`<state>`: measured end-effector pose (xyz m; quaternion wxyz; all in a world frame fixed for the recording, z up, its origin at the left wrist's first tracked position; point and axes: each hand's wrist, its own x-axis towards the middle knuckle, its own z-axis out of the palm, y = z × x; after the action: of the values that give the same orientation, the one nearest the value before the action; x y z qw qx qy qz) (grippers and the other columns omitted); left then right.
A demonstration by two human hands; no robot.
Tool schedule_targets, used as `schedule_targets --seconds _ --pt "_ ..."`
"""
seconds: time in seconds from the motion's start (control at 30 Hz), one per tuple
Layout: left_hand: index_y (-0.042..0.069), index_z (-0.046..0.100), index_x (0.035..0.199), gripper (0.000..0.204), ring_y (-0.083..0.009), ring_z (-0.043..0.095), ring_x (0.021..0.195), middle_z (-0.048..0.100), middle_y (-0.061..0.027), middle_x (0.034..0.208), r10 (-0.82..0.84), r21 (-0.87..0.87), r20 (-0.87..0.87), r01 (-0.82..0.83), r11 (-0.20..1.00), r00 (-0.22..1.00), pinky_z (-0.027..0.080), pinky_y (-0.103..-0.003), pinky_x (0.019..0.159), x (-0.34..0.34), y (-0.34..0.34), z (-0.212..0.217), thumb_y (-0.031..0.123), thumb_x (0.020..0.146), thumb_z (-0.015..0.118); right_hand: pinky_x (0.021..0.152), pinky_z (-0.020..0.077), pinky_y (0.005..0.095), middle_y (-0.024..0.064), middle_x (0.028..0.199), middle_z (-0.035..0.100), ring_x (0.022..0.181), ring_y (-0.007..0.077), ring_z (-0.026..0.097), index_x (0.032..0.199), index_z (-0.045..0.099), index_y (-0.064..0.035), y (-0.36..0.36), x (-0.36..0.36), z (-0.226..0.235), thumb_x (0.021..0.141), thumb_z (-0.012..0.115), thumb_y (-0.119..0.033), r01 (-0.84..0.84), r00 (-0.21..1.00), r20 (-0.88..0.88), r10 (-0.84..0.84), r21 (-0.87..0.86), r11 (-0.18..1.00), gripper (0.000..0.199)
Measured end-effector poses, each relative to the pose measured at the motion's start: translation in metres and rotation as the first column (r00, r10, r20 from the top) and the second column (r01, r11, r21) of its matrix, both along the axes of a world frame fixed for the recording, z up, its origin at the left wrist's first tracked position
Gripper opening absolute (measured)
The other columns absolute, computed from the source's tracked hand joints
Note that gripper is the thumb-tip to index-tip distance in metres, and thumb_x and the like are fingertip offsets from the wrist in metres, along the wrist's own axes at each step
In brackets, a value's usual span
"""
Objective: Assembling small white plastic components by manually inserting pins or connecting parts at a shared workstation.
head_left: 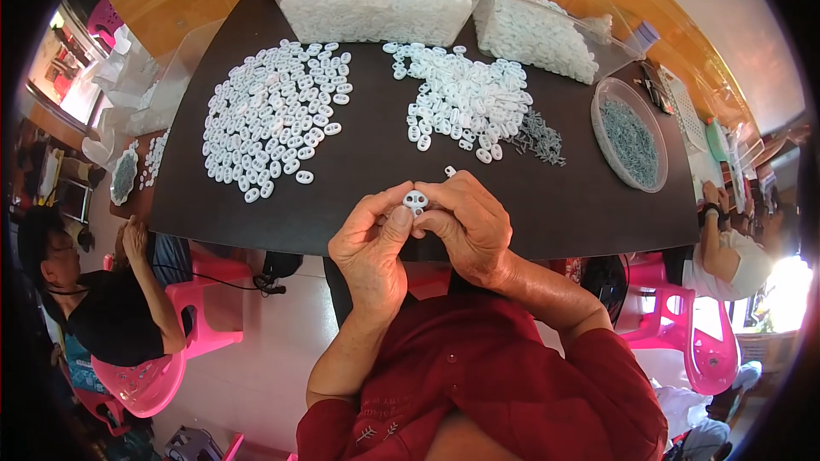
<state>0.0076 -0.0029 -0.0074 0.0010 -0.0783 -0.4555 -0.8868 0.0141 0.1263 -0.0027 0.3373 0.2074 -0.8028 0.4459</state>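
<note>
Near the table's front edge, my left hand (372, 248) and my right hand (471, 226) meet, fingers pinched together. Between the fingertips is a small white plastic piece with dark holes (416, 200); both hands grip it, and the thumbs cover part of it. Another small white piece (450, 172) shows just beyond my right knuckles, partly hidden. On the table, a pile of white oval two-hole pieces (269, 111) spreads at the left. A second white pile (470, 96) lies further right, touching a heap of small grey-green pins (542, 138).
Two clear bins (380, 17) (542, 34) of white pieces stand along the back of the dark table (367, 171). A round tub (628, 135) of grey-green pins sits at the right. People sit on both sides, at the left a person in black (120, 316) on a pink chair (196, 316).
</note>
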Motion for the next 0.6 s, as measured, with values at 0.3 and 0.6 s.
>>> schedule_targets --seconds 0.3,0.6 --pt "-0.007 0.063 0.104 0.020 -0.0124 0.058 0.068 0.062 -0.0089 0.085 0.034 0.016 -0.021 -0.034 0.999 0.999 0.050 -0.023 0.063 0.0009 0.0002 -0.0006 0.000 0.086 0.063 0.059 0.0457 0.0328 0.0102 0.082 0.060 0.067 0.0228 0.055 0.105 0.059 0.0062 -0.0052 -0.0023 -0.0024 0.073 0.067 0.003 0.052 0.986 -0.162 -0.031 0.122 0.991 0.033" --pt "-0.006 0.062 0.105 0.021 -0.0117 0.059 0.078 0.064 -0.0093 0.092 0.056 0.013 -0.049 -0.056 0.998 0.997 0.049 -0.024 0.073 0.0075 -0.0021 0.0033 0.003 0.086 0.064 0.058 0.0463 0.0341 0.0159 0.097 0.061 0.070 0.0248 0.055 0.096 0.058 0.0058 -0.0054 0.0007 -0.0020 0.066 0.069 0.001 0.006 0.990 -0.140 0.012 0.128 0.992 0.032"
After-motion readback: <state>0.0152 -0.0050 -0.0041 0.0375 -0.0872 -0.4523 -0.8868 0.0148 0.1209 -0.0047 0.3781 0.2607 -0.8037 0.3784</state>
